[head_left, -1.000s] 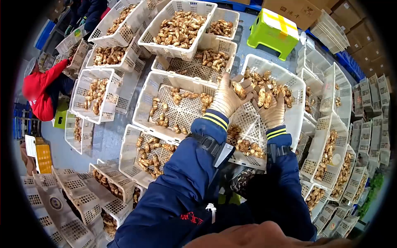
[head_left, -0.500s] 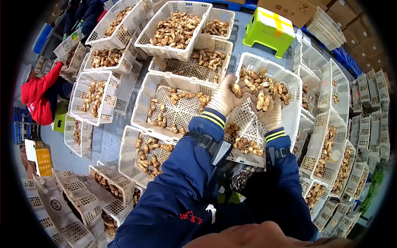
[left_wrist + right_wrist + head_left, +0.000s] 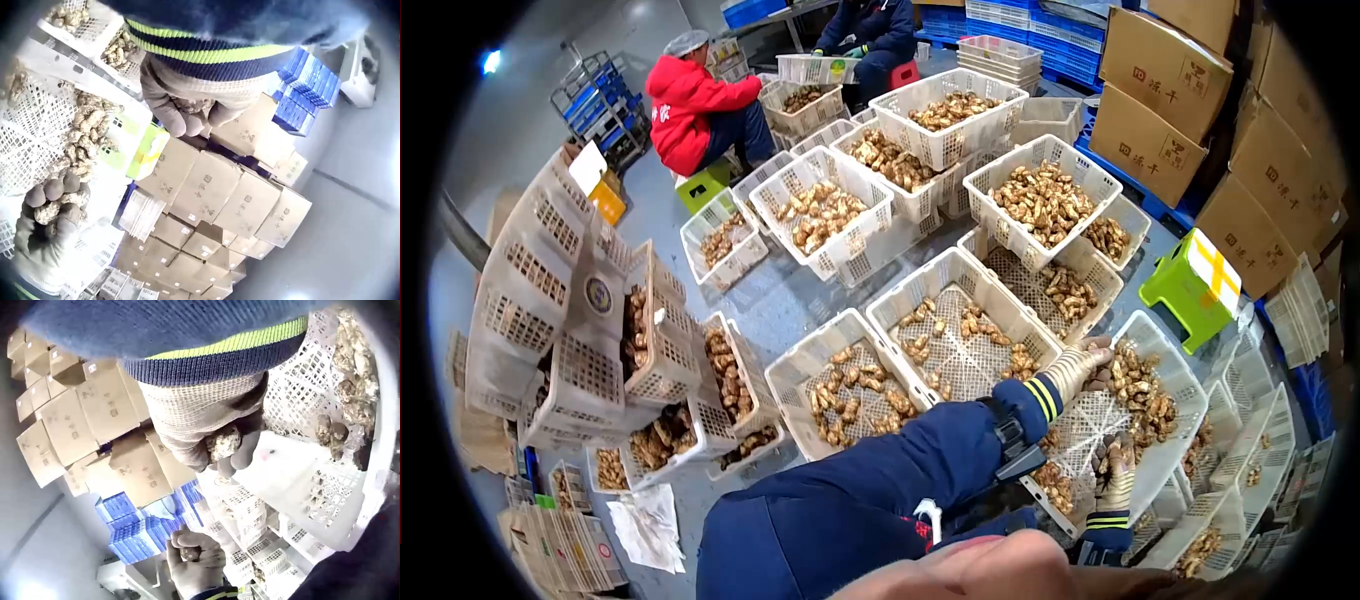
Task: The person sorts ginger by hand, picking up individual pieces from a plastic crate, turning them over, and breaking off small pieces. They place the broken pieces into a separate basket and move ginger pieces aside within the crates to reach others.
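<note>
Gloved fingers close round a mushroom (image 3: 195,105) in the left grip (image 3: 1082,366), which we see beside the rim of a white crate (image 3: 1090,415); the right grip (image 3: 1114,478) curls round at least one mushroom more over the same crate. Other mushrooms (image 3: 1140,395) lie heaped along its far side. We judge the chief risk to be loosened fingers on the left: so near the rim, a slip could send the piece into the neighbouring crate (image 3: 957,350). Too hard a squeeze, we think, could bruise or snap a stem, and the left sleeve (image 3: 930,450) could brush the loose pieces below. The crates stand on a blue-grey floor (image 3: 745,315); around them we find a green stool (image 3: 1185,290), stacked cardboard boxes (image 3: 1150,145), and, seated farther back, a person in a red jacket (image 3: 698,105) and another in dark clothing (image 3: 878,28).
</note>
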A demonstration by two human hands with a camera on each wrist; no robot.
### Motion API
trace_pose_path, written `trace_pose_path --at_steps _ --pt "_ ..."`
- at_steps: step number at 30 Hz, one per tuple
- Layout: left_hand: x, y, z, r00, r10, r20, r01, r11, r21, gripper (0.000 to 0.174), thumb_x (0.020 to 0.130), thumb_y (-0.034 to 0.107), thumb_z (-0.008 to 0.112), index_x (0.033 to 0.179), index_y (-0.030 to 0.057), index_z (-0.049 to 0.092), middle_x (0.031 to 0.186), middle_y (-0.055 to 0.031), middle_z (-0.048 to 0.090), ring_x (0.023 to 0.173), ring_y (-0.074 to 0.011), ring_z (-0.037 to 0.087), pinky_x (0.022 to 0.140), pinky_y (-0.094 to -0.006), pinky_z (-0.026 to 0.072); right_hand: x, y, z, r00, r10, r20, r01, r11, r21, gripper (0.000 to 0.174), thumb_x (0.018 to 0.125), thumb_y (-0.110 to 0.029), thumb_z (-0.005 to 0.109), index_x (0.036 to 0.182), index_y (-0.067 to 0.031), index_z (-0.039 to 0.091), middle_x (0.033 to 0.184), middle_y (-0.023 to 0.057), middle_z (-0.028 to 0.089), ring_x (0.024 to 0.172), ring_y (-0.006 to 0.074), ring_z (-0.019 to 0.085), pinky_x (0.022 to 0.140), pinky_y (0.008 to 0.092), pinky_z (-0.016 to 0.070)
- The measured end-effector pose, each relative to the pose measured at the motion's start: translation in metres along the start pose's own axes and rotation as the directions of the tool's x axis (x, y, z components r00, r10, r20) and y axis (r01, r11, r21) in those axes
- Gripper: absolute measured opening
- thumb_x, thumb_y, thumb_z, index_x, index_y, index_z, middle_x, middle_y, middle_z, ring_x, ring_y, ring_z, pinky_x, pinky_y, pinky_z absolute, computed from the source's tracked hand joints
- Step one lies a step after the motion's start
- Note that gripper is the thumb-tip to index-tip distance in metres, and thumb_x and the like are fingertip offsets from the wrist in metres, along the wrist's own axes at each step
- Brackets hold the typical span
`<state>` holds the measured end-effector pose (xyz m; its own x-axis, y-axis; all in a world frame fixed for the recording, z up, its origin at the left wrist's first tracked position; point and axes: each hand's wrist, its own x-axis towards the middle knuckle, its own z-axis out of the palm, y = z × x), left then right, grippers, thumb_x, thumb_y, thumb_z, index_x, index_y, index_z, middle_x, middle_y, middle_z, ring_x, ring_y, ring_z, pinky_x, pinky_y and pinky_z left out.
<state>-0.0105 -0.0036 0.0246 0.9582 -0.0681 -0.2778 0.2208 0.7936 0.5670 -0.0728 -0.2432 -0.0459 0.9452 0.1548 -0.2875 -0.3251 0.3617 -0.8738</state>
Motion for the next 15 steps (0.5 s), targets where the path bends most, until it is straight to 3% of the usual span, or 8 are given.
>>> trace_pose_path --at_steps 2,4,5,6,9,12,15 --pt "-0.026 -0.002 0.005 0.998 -0.011 0.059 0.008 0.999 0.044 0.045 0.094 0.017 0.06 0.134 0.0057 0.043 0.084 -0.0003 0.056 0.07 -0.0087 0.056 0.061 -0.0243 0.0511 -0.016 -0.006 -0.014 0.998 0.064 -0.027 -0.065 0.998 -0.026 0.049 0.088 -0.016 0.067 0.131 -0.0037 0.047 0.103 0.0043 0.059 0.079 0.0117 0.057 0.061 0.0209 0.0492" --pt "-0.054 -0.009 0.003 0.99 -0.015 0.143 0.009 0.999 0.047 0.046 0.095 0.018 0.059 0.135 0.004 0.042 0.083 0.0007 0.054 0.07 -0.009 0.055 0.063 -0.0251 0.0504 -0.037 -0.011 0.0 0.999 0.02 -0.04 -0.018 0.999 0.041 0.051 0.088 -0.017 0.068 0.132 -0.0051 0.046 0.106 0.003 0.059 0.083 0.0113 0.058 0.065 0.0215 0.0501" --pt "-0.071 -0.014 0.003 0.989 0.019 0.149 -0.038 0.992 0.124 0.05 0.095 0.019 0.059 0.138 0.0018 0.039 0.082 0.0011 0.054 0.07 -0.0093 0.054 0.064 -0.0259 0.0496 -0.051 -0.017 0.011 0.993 0.012 -0.121 -0.014 1.0 -0.015 0.05 0.088 -0.016 0.068 0.132 -0.006 0.046 0.109 0.0034 0.058 0.086 0.0117 0.058 0.069 0.0228 0.0504" --pt "-0.085 -0.021 0.005 0.997 -0.02 0.08 0.011 0.994 0.109 0.056 0.094 0.021 0.061 0.14 -0.0003 0.037 0.082 0.0007 0.054 0.071 -0.0095 0.054 0.064 -0.026 0.0493 -0.056 -0.014 0.012 0.993 -0.03 -0.114 0.028 0.999 -0.016 0.05 0.089 -0.016 0.068 0.132 -0.0055 0.045 0.103 0.0046 0.06 0.084 0.0116 0.057 0.071 0.0239 0.0504" --pt "-0.107 -0.043 -0.003 0.993 -0.077 0.087 0.063 0.987 0.148 0.052 0.089 0.019 0.064 0.135 0.0025 0.045 0.08 -0.0029 0.056 0.066 -0.0121 0.054 0.056 -0.0279 0.0478 -0.06 -0.013 0.009 0.999 -0.03 -0.044 0.023 0.987 -0.157 0.048 0.09 -0.017 0.066 0.132 -0.0052 0.046 0.091 0.0045 0.06 0.079 0.0107 0.056 0.069 0.0233 0.049" --pt "-0.102 -0.06 -0.015 0.981 -0.09 0.171 0.055 0.978 0.199 0.05 0.089 0.017 0.064 0.133 0.0015 0.047 0.079 -0.0035 0.057 0.063 -0.0127 0.054 0.055 -0.0288 0.0472 -0.06 -0.015 0.019 0.993 -0.115 0.03 0.118 0.962 -0.247 0.046 0.091 -0.018 0.064 0.132 -0.0049 0.046 0.092 0.0036 0.059 0.08 0.0102 0.054 0.071 0.0243 0.0477" --pt "-0.093 -0.07 -0.024 0.989 -0.066 0.131 0.042 0.983 0.179 0.051 0.088 0.016 0.066 0.133 0.0008 0.047 0.078 -0.0025 0.058 0.064 -0.0108 0.053 0.058 -0.0268 0.0465 -0.06 -0.02 0.035 0.98 -0.183 0.079 0.198 0.935 -0.294 0.045 0.092 -0.018 0.063 0.132 -0.0043 0.047 0.092 0.0021 0.058 0.081 0.0098 0.052 0.073 0.025 0.0456"
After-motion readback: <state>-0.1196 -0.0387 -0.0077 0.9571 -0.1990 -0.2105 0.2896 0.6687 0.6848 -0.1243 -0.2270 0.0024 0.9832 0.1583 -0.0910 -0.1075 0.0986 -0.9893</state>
